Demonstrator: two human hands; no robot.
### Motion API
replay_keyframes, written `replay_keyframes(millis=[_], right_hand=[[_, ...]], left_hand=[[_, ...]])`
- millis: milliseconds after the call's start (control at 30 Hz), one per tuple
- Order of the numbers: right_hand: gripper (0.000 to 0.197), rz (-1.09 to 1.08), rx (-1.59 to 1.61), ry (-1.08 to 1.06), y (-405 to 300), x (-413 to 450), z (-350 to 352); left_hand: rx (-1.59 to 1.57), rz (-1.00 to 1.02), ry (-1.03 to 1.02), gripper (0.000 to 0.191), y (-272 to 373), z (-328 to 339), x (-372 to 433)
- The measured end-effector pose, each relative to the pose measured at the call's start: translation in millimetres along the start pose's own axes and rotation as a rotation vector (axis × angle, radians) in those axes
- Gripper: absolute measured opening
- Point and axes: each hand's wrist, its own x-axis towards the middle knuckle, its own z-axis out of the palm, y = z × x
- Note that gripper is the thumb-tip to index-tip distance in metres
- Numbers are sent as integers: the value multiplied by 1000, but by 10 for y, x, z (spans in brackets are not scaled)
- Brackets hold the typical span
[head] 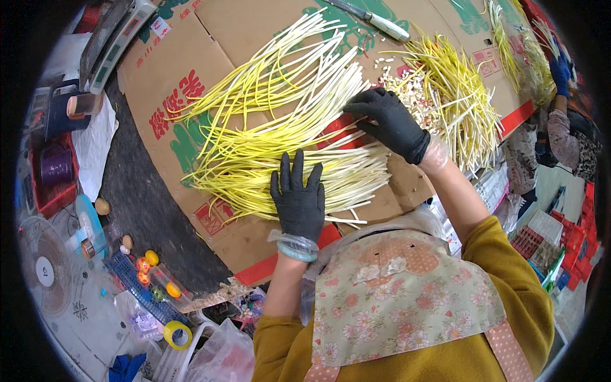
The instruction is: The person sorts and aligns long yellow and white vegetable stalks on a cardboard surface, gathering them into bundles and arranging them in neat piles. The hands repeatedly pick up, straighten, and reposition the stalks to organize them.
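Long yellow garlic chives (267,129) lie spread over a flattened cardboard sheet (167,148), their white ends towards the right. In a black glove, my left hand (300,200) rests on the lower part of the chives with its fingers apart. My right hand (389,122), gloved too, has bent fingers at the white ends; whether it pinches any stalk is hidden. Right beside it are short cut-off white pieces (405,93) and a tangled heap of chives (458,95). A knife (382,24) with a pale handle lies at the top.
A digital scale (119,45) stands at the upper left. A fan (45,272), a blue plastic basket (138,281) and a yellow tape roll (177,334) are at lower left. At the far right, another person's blue-gloved hand (559,74) is beside more chives (537,62).
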Motion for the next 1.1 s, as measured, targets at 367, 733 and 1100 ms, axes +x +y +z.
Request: replay_keyframes(millis=[367,733,1100], right_hand=[[20,32,-54,9,-154,-163,-25],[20,627,23,700,116,-981,-824],[26,323,179,333,-560,-675,-339]], left_hand=[[-17,-44,37,47,51,103,-202],[-134,-124,233,37,137,89,-505],[-78,-216,275,36,112,141,-696]])
